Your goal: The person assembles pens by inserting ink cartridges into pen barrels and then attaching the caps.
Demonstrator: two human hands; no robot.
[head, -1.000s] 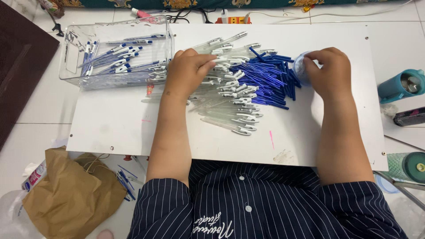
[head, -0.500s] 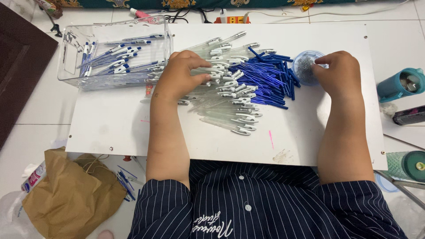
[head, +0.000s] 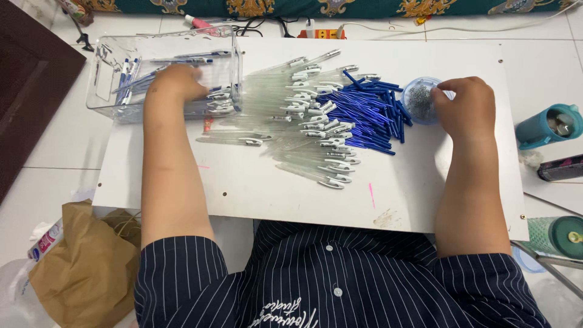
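Note:
On a white board [head: 243, 182] lies a heap of clear pen barrels with white clips [head: 303, 121] and next to it a pile of blue ink refills [head: 370, 115]. My left hand [head: 179, 82] reaches into the open side of a clear plastic box [head: 109, 91] that holds several finished pens. Its fingers are curled, and what they hold is hidden. My right hand [head: 464, 109] rests at the rim of a small round cup of tiny metal springs [head: 418, 100], fingertips pinched together there. Anything between them is too small to see.
A brown paper bag [head: 85, 267] sits on the floor at lower left. Two teal bottles [head: 546, 127] [head: 555, 237] stand to the right of the board. A power strip with cables [head: 319, 30] lies beyond the far edge. A dark mat [head: 30, 79] covers the left floor.
My left hand has left the heap of clear barrels and moved left into the plastic box. My right hand has stayed by the cup of springs.

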